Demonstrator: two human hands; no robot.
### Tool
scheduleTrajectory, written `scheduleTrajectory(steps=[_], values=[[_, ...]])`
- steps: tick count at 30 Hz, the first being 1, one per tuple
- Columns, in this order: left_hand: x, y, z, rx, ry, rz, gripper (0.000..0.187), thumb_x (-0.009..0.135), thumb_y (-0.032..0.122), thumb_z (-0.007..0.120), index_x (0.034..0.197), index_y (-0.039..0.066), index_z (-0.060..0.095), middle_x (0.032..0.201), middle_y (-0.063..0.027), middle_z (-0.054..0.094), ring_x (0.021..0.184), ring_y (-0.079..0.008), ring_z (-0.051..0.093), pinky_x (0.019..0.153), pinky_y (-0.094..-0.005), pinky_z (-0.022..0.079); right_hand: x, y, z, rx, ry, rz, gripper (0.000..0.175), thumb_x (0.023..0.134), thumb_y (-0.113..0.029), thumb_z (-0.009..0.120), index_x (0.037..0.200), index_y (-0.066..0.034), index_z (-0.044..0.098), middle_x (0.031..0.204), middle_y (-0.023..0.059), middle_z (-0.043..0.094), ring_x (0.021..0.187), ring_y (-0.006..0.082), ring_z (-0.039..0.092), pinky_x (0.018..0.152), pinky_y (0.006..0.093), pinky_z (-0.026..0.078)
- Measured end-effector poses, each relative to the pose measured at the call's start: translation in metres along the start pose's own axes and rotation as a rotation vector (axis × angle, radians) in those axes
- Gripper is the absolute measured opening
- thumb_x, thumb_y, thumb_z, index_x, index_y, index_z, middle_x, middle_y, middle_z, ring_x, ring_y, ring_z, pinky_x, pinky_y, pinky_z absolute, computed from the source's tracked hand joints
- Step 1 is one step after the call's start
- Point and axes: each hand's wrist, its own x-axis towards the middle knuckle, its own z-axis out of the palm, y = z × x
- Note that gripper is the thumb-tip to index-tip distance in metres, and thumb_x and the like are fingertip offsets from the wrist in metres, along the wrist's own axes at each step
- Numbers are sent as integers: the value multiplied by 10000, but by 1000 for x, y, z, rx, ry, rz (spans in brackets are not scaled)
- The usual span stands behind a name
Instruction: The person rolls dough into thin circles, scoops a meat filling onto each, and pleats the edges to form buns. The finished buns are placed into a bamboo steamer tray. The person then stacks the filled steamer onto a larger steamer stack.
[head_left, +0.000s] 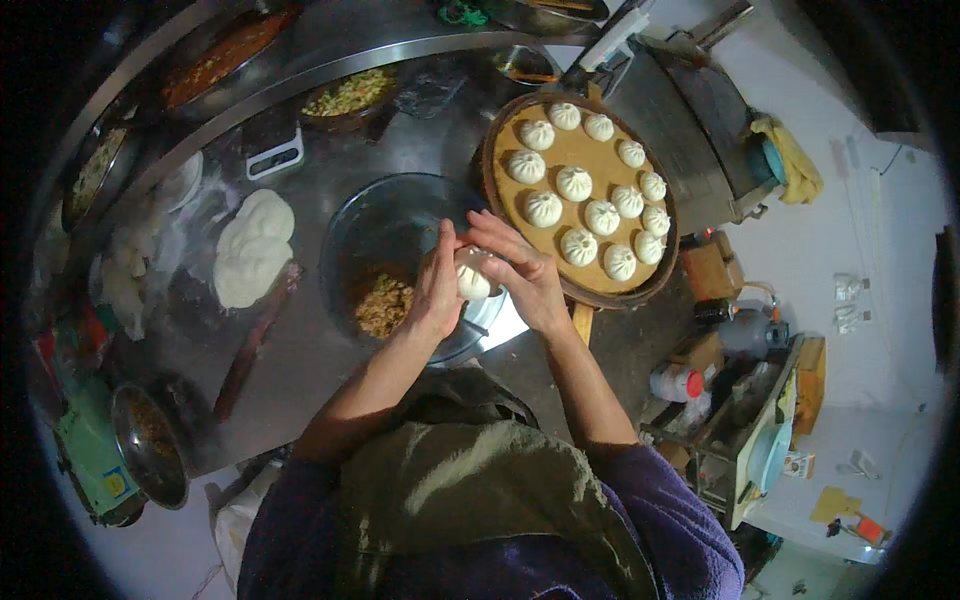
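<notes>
Between my two hands is a pleated dough bun (474, 276), held above the near right part of a large dark basin. My left hand (436, 289) cups its left side, fingers pointing up. From the right, my right hand (525, 274) curves over it, thumb against the dough and fingers across the top. Below, the basin (375, 196) holds a heap of chopped filling (384, 306) at its near left. A round steamer tray (504, 196) lined with tan cloth stands to the right, bearing several pleated buns (574, 184).
Left of the basin lie floured dough (255, 244) and a dark rolling pin (255, 349). A white-framed scoop or holder (275, 155) and a bowl of chopped vegetables (349, 94) are farther back. A metal bowl (150, 442) sits at the left edge. Shelving (739, 442) stands right.
</notes>
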Motion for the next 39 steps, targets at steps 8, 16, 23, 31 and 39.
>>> scheduleTrajectory(steps=[8, 16, 23, 31, 39], values=[[42, -42, 65, -165, -46, -158, 525, 1017, 573, 398, 1040, 99, 623, 1063, -63, 671, 1023, -194, 637, 905, -361, 516, -18, 18, -76, 264, 268, 163, 506, 1012, -370, 511, 1354, 3, 519, 1467, 154, 461, 1381, 247, 406, 1128, 401, 344], [61, -84, 149, 848, -98, 693, 601, 1075, 454, 207, 1360, 17, 505, 1452, -142, 444, 1344, -269, 423, 1125, -381, 317, -38, 22, -129, 791, 344, 256, 807, 1017, -599, 354, 1534, 7, 227, 1558, 147, 289, 1426, 266, 310, 1175, 412, 242], [126, -84, 212, 373, -429, 17, 798, 1032, 613, 171, 1429, -27, 436, 1391, -146, 511, 1321, -246, 447, 1142, -364, 294, -11, 22, -250, 318, 167, 320, 737, 855, -151, 766, 1463, 10, 382, 1243, 77, 609, 1126, 157, 580, 985, 306, 463], [241, -85, 261, 258, -261, -27, 830, 1024, 620, 250, 1504, -58, 273, 1563, -184, 314, 1446, -243, 277, 1180, -408, 200, 109, 80, -358, -107, 5, 236, 660, 798, -171, 817, 1346, 27, 507, 1183, 89, 629, 1067, 164, 585, 939, 309, 476], [286, -128, 255, 208, -70, 11, 860, 970, 698, 345, 1464, -4, 398, 1533, -127, 352, 1407, -219, 326, 1167, -371, 226, 140, 133, -368, -171, -120, 276, 613, 745, -60, 788, 1289, 18, 518, 1113, 85, 608, 965, 168, 575, 824, 316, 483]])
